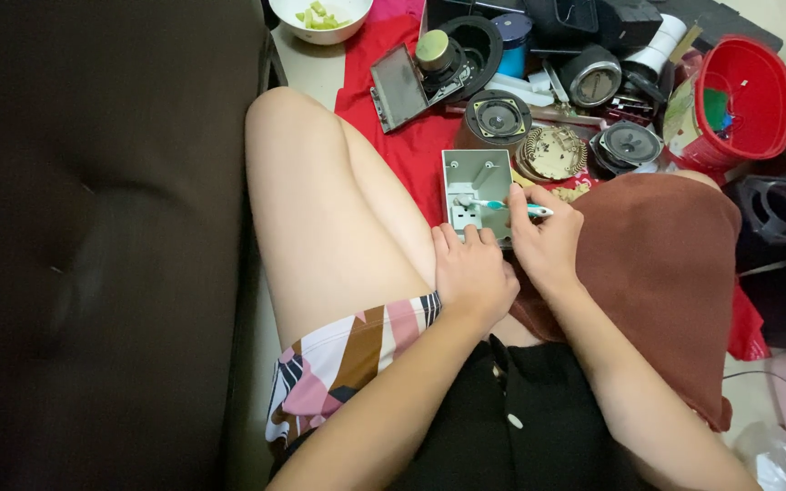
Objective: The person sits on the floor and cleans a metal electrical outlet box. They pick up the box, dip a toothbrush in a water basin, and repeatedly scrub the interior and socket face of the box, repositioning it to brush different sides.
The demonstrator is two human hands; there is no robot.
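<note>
On my lap, my left hand (473, 273) grips the grey housing (477, 191); its long axis points to twelve o'clock. My right hand (546, 241) pinches a toothbrush (513, 207) pointing nine o'clock. At two o'clock: a red bucket (746, 100).

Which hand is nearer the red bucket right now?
Right. The right hand, holding a toothbrush over the grey plastic plate, sits closer to the red bucket; the left hand grips the plate's near edge, farther off.
</note>
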